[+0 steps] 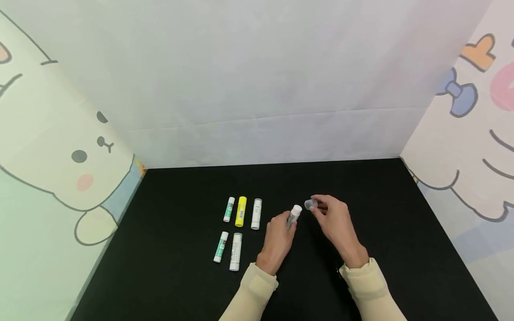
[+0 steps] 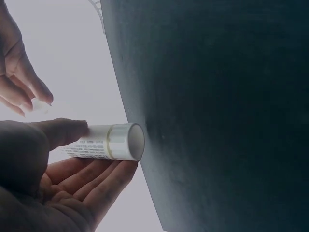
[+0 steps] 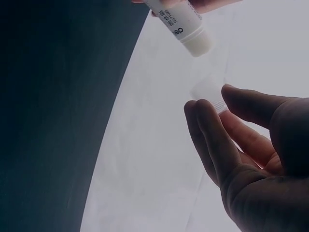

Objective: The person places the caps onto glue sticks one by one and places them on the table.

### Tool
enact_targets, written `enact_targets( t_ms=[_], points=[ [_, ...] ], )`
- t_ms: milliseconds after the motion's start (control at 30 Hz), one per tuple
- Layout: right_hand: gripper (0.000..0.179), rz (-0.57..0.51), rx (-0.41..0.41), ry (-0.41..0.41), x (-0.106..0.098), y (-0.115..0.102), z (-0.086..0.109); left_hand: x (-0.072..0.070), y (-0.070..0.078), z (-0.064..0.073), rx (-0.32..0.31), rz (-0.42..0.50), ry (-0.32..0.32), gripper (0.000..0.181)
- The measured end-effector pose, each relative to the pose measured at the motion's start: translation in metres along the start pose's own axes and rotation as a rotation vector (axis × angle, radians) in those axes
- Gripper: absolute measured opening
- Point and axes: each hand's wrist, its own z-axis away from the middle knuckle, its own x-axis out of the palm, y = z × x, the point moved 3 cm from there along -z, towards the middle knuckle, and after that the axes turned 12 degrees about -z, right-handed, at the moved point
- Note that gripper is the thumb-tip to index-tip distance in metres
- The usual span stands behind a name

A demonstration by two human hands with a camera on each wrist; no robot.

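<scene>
My left hand [image 1: 278,238] grips a white glue stick [image 1: 294,215], thumb on one side and fingers on the other. Its uncapped end points up and away, showing pale glue in the right wrist view. In the left wrist view the base of the glue stick [image 2: 126,141] faces the black table. My right hand [image 1: 336,223] pinches a translucent cap [image 1: 310,204] between thumb and fingertips. The cap sits just right of the glue stick's bare end, a small gap between them. In the right wrist view the cap [image 3: 208,94] shows beyond the fingertips.
Left of my hands, two rows of glue sticks lie on the black table [image 1: 180,285]. The far row has a small green-and-white one [image 1: 229,209], a yellow one [image 1: 240,211] and a white one [image 1: 256,214]. Nearer lie another green-and-white [image 1: 221,247] and a white one [image 1: 236,252].
</scene>
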Motion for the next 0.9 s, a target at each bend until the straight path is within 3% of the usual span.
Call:
enact_targets(
  t_ms=[433, 900],
  points=[
    [0.032, -0.038, -0.005, -0.077, 0.016, -0.009, 0.004, -0.006, -0.009, 0.010, -0.042, 0.003, -0.006, 0.008],
    [0.033, -0.081, -0.065, -0.105, 0.023, -0.024, 0.008, -0.021, -0.008, 0.019, -0.026, 0.000, 0.028, 0.009]
  ],
)
